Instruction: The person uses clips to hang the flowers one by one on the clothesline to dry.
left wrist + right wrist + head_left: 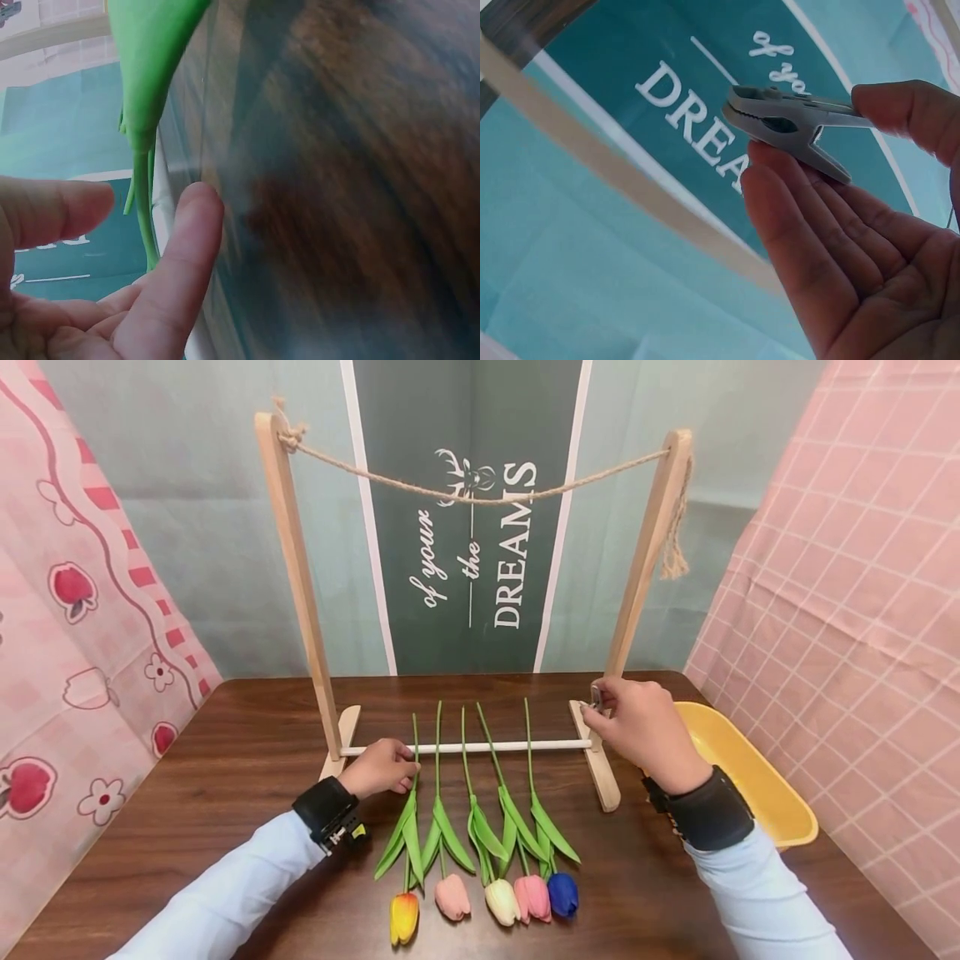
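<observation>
My right hand [641, 727] pinches a grey clothespin [780, 124] beside the frame's right post, thumb on one handle and fingertips against the other. The clothespin's toothed end looks closed with nothing in it. At the leftmost tulip, yellow and orange [403, 918], my left hand [381, 768] is by the green stem. In the left wrist view, thumb and index finger [184, 255] stand apart with the stem [142, 202] between them. To its right lie a light pink tulip [452, 897], a white one [502, 902], a pink one [532, 897] and a blue one [562, 893].
A wooden frame [300, 577] stands across the table [247, 860], a rope [480, 500] sagging between its posts. Stems lie across its low white rod [555, 745]. The yellow basin [780, 810] sits at the right, behind my right wrist. Curtains enclose the table.
</observation>
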The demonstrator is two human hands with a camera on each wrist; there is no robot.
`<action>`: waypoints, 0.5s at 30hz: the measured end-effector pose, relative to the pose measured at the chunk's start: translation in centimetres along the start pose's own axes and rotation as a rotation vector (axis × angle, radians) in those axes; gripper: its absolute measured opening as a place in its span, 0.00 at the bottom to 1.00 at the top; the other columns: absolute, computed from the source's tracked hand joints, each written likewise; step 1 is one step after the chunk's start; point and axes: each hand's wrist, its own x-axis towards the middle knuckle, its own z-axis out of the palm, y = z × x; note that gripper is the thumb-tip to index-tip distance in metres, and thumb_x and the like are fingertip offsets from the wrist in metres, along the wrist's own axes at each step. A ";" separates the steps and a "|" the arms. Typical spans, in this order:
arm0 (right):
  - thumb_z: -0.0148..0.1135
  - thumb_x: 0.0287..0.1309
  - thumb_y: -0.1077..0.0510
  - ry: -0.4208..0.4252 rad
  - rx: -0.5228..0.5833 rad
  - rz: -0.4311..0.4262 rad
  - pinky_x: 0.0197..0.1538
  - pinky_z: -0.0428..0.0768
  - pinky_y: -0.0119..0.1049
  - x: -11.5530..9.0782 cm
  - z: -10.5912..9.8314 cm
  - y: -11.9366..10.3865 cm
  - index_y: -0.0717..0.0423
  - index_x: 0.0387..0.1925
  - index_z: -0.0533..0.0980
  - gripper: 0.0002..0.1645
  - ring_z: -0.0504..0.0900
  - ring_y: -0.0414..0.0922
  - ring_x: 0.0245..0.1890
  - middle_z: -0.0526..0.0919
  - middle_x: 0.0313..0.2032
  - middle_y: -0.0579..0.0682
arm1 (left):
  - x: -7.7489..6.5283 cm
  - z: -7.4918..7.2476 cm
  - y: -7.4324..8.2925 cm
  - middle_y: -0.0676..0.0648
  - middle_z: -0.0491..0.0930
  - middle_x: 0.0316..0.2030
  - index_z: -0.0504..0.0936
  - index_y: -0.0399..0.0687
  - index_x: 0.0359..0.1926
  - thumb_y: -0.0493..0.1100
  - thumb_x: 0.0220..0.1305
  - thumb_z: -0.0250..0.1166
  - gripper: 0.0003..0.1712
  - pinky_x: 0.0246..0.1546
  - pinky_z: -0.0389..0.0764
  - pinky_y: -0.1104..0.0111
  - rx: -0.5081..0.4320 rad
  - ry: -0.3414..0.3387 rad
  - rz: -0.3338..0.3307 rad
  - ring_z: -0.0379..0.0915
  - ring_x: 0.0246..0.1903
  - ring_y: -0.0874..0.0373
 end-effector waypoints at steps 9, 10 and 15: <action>0.70 0.52 0.59 0.002 0.058 -0.038 0.23 0.69 0.38 0.6 1.5 -1.5 0.59 0.29 0.80 0.08 0.71 0.42 0.17 0.78 0.20 0.47 | 0.4 0.5 -0.9 0.38 0.81 0.27 0.73 0.22 0.41 0.27 0.62 0.59 0.09 0.25 0.84 0.63 -0.040 -0.012 0.010 0.78 0.20 0.56; 0.70 0.52 0.59 0.009 0.069 -0.047 0.24 0.69 0.38 0.7 1.6 -1.7 0.60 0.31 0.80 0.09 0.73 0.43 0.18 0.80 0.21 0.48 | 0.4 0.5 -0.9 0.38 0.81 0.27 0.73 0.22 0.41 0.27 0.62 0.59 0.09 0.25 0.84 0.63 -0.040 -0.012 0.012 0.78 0.20 0.56; 0.71 0.50 0.59 0.087 0.110 -0.117 0.26 0.76 0.41 1.4 2.1 -2.5 0.63 0.37 0.81 0.13 0.79 0.46 0.23 0.84 0.27 0.53 | 0.5 0.4 -0.9 0.38 0.81 0.27 0.73 0.23 0.40 0.27 0.61 0.58 0.08 0.26 0.84 0.62 -0.053 -0.010 0.014 0.79 0.21 0.54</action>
